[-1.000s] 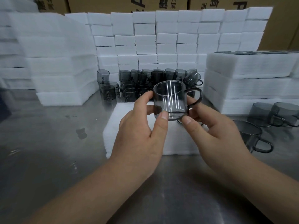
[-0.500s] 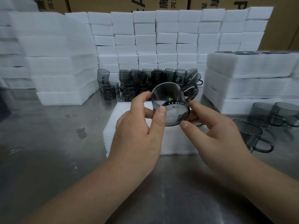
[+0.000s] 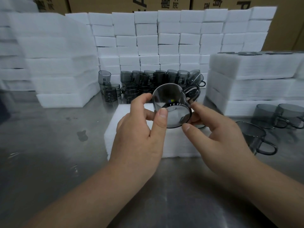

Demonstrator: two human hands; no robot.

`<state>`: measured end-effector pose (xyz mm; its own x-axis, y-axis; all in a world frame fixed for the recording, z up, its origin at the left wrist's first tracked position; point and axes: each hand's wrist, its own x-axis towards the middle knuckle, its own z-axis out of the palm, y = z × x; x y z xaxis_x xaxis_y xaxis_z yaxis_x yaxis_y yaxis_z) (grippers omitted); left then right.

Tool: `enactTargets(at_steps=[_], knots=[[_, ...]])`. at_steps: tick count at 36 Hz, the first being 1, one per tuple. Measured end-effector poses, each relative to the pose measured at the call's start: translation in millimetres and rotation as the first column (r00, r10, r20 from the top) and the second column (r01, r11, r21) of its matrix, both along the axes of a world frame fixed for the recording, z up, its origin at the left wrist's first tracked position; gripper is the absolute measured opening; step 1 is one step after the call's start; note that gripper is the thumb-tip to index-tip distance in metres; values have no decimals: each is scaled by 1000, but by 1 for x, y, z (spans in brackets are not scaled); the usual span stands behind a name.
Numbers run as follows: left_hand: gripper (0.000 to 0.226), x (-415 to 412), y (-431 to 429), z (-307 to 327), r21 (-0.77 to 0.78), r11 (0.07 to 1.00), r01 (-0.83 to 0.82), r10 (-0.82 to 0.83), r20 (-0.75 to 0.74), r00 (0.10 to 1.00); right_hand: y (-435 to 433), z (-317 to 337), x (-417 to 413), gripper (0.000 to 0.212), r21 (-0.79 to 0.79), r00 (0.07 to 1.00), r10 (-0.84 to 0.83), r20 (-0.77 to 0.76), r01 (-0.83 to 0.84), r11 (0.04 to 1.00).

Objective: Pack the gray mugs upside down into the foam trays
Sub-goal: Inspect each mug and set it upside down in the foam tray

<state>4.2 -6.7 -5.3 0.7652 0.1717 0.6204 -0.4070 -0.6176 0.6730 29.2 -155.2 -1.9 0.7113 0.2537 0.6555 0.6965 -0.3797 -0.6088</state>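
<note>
A gray see-through mug (image 3: 172, 102) is held in the air above a white foam tray (image 3: 125, 129) lying on the steel table. The mug is tipped so its base faces me and its handle points up to the right. My left hand (image 3: 139, 137) pinches the mug's left side between thumb and fingers. My right hand (image 3: 218, 137) grips its right side, thumb under the base, fingers behind. Part of the tray's top is hidden by both hands.
Several gray mugs (image 3: 148, 83) stand clustered behind the tray. Three more mugs (image 3: 253, 137) sit at the right. Stacks of foam trays rise at the left (image 3: 62, 66), back (image 3: 169, 38) and right (image 3: 256, 76). Cardboard boxes (image 3: 115, 4) stand behind.
The mug stood upright between my hands a second ago; it has been tipped over so its base now faces me. Both hands stayed in about the same place.
</note>
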Motion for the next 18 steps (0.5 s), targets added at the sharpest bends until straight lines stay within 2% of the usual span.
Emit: enactTargets(at_steps=[8, 13, 18], knots=[[31, -1, -3, 1, -34, 998, 51, -51, -7, 999, -1, 1, 0, 45, -1, 1000, 17, -6, -17, 1000], [27, -1, -4, 2, -53, 996, 65, -64, 13, 998, -2, -1, 2, 41, 16, 999, 30, -37, -30, 999], [29, -1, -4, 2, -101, 986, 134, -133, 16, 991, -3, -2, 1, 50, 32, 999, 43, -24, -42, 999]])
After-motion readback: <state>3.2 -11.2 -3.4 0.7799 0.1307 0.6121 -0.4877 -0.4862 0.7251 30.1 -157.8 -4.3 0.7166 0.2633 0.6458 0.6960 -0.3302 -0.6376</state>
